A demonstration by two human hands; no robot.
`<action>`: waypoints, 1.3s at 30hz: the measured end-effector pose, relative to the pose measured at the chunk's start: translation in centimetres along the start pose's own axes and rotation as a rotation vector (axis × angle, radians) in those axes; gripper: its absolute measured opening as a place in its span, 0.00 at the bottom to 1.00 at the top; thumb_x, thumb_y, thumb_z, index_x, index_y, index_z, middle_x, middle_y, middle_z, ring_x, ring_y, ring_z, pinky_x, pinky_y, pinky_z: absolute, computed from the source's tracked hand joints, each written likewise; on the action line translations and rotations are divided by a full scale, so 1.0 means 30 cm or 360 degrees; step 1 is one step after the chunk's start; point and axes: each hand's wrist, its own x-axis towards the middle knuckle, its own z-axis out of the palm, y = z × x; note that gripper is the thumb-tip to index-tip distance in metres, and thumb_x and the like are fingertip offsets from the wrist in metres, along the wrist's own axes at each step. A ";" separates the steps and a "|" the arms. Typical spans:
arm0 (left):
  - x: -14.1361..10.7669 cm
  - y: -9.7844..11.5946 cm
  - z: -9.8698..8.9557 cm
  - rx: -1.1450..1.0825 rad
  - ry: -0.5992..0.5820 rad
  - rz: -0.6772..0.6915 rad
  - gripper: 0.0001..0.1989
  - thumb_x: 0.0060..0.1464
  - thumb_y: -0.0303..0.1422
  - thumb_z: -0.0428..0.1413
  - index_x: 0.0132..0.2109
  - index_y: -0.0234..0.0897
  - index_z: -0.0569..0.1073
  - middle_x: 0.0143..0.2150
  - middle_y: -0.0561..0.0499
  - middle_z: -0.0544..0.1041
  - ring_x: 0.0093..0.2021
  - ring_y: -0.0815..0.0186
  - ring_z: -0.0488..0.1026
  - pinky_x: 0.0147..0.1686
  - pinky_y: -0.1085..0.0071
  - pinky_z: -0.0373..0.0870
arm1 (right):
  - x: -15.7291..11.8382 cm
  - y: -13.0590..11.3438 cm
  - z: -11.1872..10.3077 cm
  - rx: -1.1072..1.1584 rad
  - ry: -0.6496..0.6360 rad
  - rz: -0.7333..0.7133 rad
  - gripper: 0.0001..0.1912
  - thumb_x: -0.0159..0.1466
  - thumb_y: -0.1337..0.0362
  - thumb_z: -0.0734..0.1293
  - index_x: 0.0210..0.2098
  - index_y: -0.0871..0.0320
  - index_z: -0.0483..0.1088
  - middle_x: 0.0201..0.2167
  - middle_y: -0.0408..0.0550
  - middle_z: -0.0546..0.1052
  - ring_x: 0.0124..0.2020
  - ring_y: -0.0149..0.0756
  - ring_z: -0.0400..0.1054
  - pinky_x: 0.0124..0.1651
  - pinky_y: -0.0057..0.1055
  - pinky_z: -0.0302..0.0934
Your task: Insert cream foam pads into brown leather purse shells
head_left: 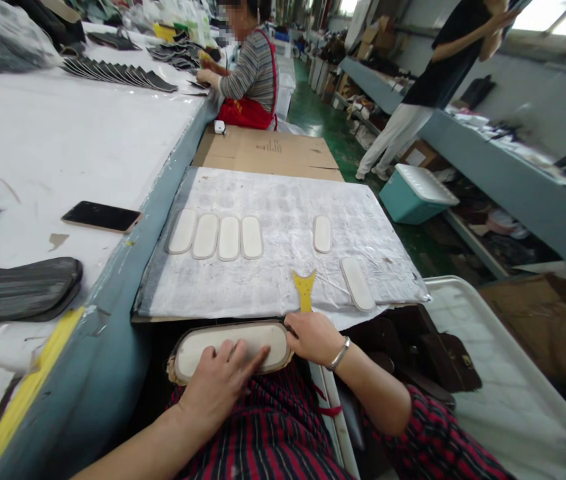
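The largest thing is a white-topped desk (93,120), which stretches to the left of the fingers and far ahead of them. Directly in front of the fingers lies a board covered with white sheet (283,197), and a pale tray (503,400) is to their right. The pale oval panel (197,350), with a darker rim, is under the fingers, close to the person's body. The left hand (220,383) rests on its face with the fingers rather spread; the right hand (315,337) is at its right end, fingers bent, and one cannot tell whether they pinch the rim. Ahead of the left fingers, four small oval pieces (230,238) form a row; two more (322,234) lie separately, ahead of the right fingers. Smallest, a yellow forked tool (305,288) points forward just beyond the right fingers; whether they hold it is unclear.
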 end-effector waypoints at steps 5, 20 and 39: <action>-0.015 -0.001 0.024 0.0009 0.0079 -0.0041 0.32 0.54 0.44 0.48 0.62 0.55 0.44 0.47 0.46 0.64 0.43 0.56 0.59 0.37 0.61 0.56 | 0.079 0.028 -0.061 0.0171 -0.0243 -0.0182 0.08 0.56 0.63 0.62 0.32 0.59 0.71 0.28 0.46 0.75 0.28 0.32 0.67 0.29 0.24 0.54; 0.001 -0.001 0.012 -0.0008 -0.0002 -0.0022 0.28 0.56 0.38 0.47 0.62 0.53 0.46 0.46 0.46 0.64 0.42 0.57 0.59 0.34 0.62 0.56 | 0.203 0.067 -0.071 -0.0131 0.0019 -0.0286 0.12 0.59 0.68 0.56 0.28 0.64 0.70 0.25 0.50 0.73 0.26 0.32 0.63 0.28 0.26 0.49; 0.020 0.006 -0.028 -0.0023 -0.0096 0.0007 0.28 0.54 0.34 0.50 0.61 0.52 0.50 0.43 0.46 0.66 0.40 0.57 0.60 0.31 0.64 0.56 | 0.159 0.072 0.010 0.0457 -0.0209 -0.0217 0.13 0.62 0.64 0.54 0.31 0.61 0.68 0.28 0.47 0.74 0.28 0.29 0.69 0.30 0.24 0.60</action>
